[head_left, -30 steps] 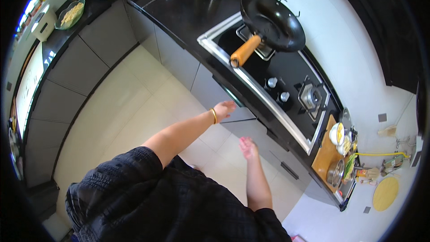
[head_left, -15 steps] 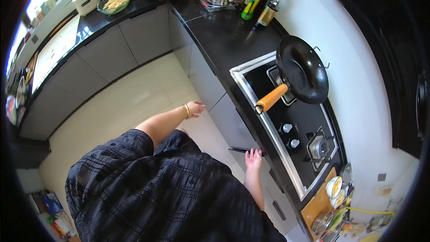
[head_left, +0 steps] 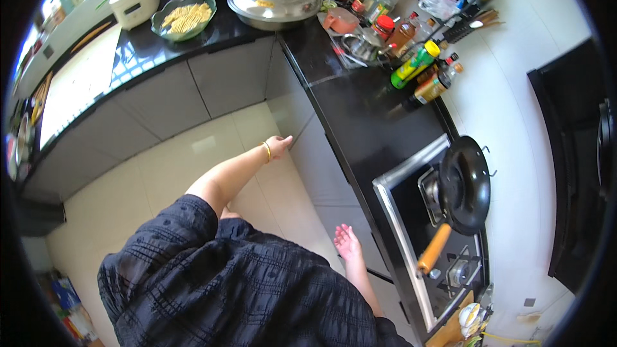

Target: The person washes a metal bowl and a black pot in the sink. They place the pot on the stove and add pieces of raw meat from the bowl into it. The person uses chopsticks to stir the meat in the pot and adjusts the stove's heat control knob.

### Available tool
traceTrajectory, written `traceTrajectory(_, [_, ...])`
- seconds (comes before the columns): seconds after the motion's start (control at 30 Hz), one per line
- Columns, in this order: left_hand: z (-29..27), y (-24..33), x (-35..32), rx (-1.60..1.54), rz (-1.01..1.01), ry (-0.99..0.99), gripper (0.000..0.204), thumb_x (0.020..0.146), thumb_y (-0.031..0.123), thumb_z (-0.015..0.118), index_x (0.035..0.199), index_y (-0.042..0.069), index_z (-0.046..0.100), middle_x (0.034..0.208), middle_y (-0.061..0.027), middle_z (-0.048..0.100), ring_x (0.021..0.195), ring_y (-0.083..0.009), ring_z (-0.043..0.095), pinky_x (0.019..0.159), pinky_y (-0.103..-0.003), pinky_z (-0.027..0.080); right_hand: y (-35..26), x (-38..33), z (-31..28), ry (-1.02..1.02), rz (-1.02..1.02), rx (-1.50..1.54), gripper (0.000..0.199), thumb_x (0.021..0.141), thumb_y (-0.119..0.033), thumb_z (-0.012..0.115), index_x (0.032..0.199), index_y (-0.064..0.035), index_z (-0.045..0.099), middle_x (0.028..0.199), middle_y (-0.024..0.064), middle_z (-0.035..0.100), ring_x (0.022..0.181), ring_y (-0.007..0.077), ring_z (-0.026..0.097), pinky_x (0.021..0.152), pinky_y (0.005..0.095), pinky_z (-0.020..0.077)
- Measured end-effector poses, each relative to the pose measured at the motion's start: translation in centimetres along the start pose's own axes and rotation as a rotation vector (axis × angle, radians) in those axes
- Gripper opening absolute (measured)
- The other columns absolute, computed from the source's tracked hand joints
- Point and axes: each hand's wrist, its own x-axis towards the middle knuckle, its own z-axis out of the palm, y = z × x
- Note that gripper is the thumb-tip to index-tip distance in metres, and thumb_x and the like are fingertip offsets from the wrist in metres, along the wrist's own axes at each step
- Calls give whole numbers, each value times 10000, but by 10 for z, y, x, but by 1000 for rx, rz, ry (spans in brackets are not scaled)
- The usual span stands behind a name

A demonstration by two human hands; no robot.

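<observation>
My left hand [head_left: 278,147], with a gold bangle at the wrist, hangs in the air over the pale floor beside the grey cabinet fronts. It holds nothing that I can see; its fingers are loosely bent. Lower down, my right hand [head_left: 348,243] is open with the palm up and fingers spread, near the cabinets below the stove. Neither hand touches anything. A black wok [head_left: 464,186] with an orange wooden handle [head_left: 435,250] sits on the far burner of the gas stove [head_left: 403,218], its handle pointing toward me.
Along the back counter stand a large lidded steel pan [head_left: 275,3], a green glass bowl of sliced food [head_left: 185,19] and a white rice cooker [head_left: 134,0]. Sauce bottles [head_left: 416,64] crowd the corner. A range hood [head_left: 581,173] juts from the right wall.
My view has turned left, so the counter and stove sit further right and lower. My right hand has drawn away from the cabinet edge. The wok stays on its burner.
</observation>
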Motion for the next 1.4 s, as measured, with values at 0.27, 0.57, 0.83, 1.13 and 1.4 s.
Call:
traceTrajectory(0.27, [-64, 95, 111, -291, 172, -65, 826, 707, 430, 630, 1245, -60, 240, 820, -66, 477, 643, -104, 429, 532, -229, 391, -17, 77, 202, 128, -251, 154, 631, 729, -477, 557, 1168, -80, 340, 1030, 74, 504, 942, 179, 487, 783, 343, 394])
traceTrajectory(0.57, [-72, 166, 166, -410, 138, -215, 561, 749, 289, 617, 1187, 57, 353, 1111, -32, 459, 1094, -180, 383, 944, -430, 240, -47, 123, 250, 281, -354, 345, 825, 660, -474, 608, 1192, 44, 248, 1160, 107, 426, 1072, 220, 423, 862, 353, 374])
traceTrajectory(0.83, [-75, 147, 186, -501, 111, -145, 432, 711, 242, 667, 1039, 55, 456, 986, -11, 475, 950, -126, 429, 868, -339, 323, -38, 148, 267, 285, -554, 545, 725, 678, -481, 574, 1091, 72, 355, 1143, 158, 425, 1113, 237, 384, 947, 361, 326])
traceTrajectory(1.13, [-156, 119, 178, -104, 173, 236, 278, 570, 64, 721, 672, 55, 463, 632, -54, 525, 529, -147, 507, 477, -297, 438, -2, 133, 268, 533, -400, 444, 978, 564, -544, 651, 1084, 186, 258, 1092, 226, 389, 1023, 292, 415, 917, 370, 372])
traceTrajectory(1.4, [-231, 154, 106, 698, 454, 587, 478, 564, 183, 674, 956, 20, 455, 974, -192, 490, 887, -316, 500, 748, -353, 428, 66, 90, 243, 855, -258, 32, 398, 654, -141, 657, 950, 0, 431, 859, 108, 556, 633, 191, 567, 418, 301, 437])
